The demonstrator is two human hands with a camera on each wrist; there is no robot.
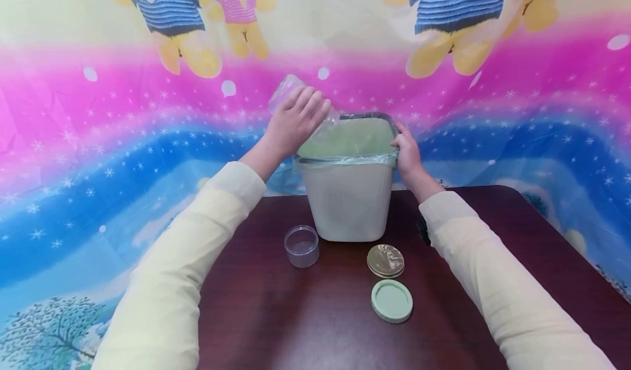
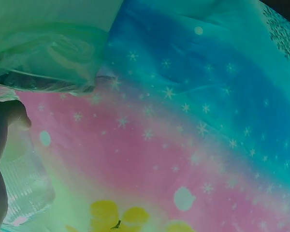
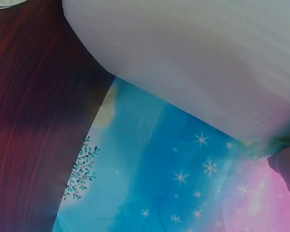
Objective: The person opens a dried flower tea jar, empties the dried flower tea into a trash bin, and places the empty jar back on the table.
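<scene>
My left hand (image 1: 294,119) grips a clear plastic jar (image 1: 284,89), tilted with its lower end at the left rim of a white trash bin (image 1: 347,203). In the left wrist view the jar's ribbed wall (image 2: 26,183) shows beside the thumb. A pale green liner bag (image 1: 357,137) lines the bin and folds over its rim. At the bin's right rim my right hand (image 1: 410,153) holds on, thumb and fingers over the edge. The right wrist view has the bin's side (image 3: 183,63) and part of that hand (image 3: 286,166).
In front of the bin stand a small clear round container (image 1: 302,248), a gold-coloured lid (image 1: 385,260) and a light green lid (image 1: 391,301). The dark wooden table (image 1: 296,326) ends just behind the bin. A printed cloth (image 1: 98,134) hangs beyond it.
</scene>
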